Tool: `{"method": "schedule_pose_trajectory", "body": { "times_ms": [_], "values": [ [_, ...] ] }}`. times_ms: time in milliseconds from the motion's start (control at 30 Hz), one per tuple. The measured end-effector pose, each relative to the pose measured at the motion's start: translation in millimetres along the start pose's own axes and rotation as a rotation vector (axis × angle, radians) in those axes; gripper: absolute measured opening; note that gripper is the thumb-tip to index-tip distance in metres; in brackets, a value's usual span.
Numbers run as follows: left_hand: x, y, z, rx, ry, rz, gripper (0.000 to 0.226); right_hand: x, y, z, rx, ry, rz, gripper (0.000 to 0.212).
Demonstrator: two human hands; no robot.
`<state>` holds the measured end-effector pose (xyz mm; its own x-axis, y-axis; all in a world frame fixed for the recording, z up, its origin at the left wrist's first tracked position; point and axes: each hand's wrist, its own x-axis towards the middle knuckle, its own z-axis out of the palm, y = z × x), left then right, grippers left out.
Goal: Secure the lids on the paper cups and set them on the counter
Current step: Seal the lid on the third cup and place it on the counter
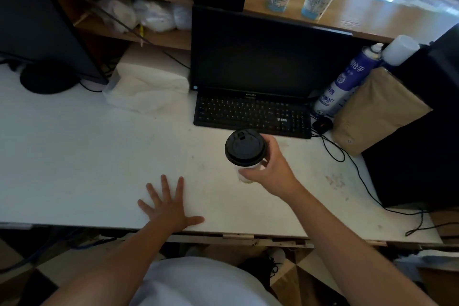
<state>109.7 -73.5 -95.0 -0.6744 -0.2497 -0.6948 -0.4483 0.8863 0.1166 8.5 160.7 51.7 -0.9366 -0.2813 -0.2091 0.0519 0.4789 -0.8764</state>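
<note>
Lid (246, 147), black, looks seated on the paper cup (244, 174) that the right hand (269, 166) grips round its side over the white bench (74, 156) at frame centre; left hand (169, 206) lies flat, fingers spread, empty; set-down not yet done.

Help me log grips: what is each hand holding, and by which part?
The right hand grips the paper cup by its side wall, just under the black lid. The left hand holds nothing; it lies flat on the white desk.

Open table (74, 156) surface spreads across the left and near side; keyboard (250, 113), monitor (260, 52), spray can (345, 84) and paper bag (377, 112) crowd the far right.
</note>
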Motion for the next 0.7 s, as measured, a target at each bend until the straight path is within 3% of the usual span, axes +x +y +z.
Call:
{"method": "schedule_pose_trajectory", "body": {
  "times_ms": [367,467,533,633,700],
  "values": [
    [-1.3,2.8,-0.6,-0.006,0.021,-0.017,0.137,-5.0,21.2,15.7,0.13,0.041,0.075,0.081],
    [-2.8,21.7,-23.2,-0.138,-0.039,-0.047,0.134,-3.8,23.5,13.4,0.143,0.043,0.081,0.081],
    [-9.2,45.6,-51.7,-0.319,-0.016,0.11,0.122,-2.6,23.6,11.7,0.145,0.061,0.085,0.08],
    [-33.4,87.4,-89.4,-0.638,0.146,0.503,0.094,-0.6,19.3,9.8,0.146,0.124,0.073,0.079],
    [-44.8,110.6,-99.8,-0.739,0.204,0.61,0.086,0.1,14.4,9.3,0.157,0.165,0.066,0.079]
  ]
}}
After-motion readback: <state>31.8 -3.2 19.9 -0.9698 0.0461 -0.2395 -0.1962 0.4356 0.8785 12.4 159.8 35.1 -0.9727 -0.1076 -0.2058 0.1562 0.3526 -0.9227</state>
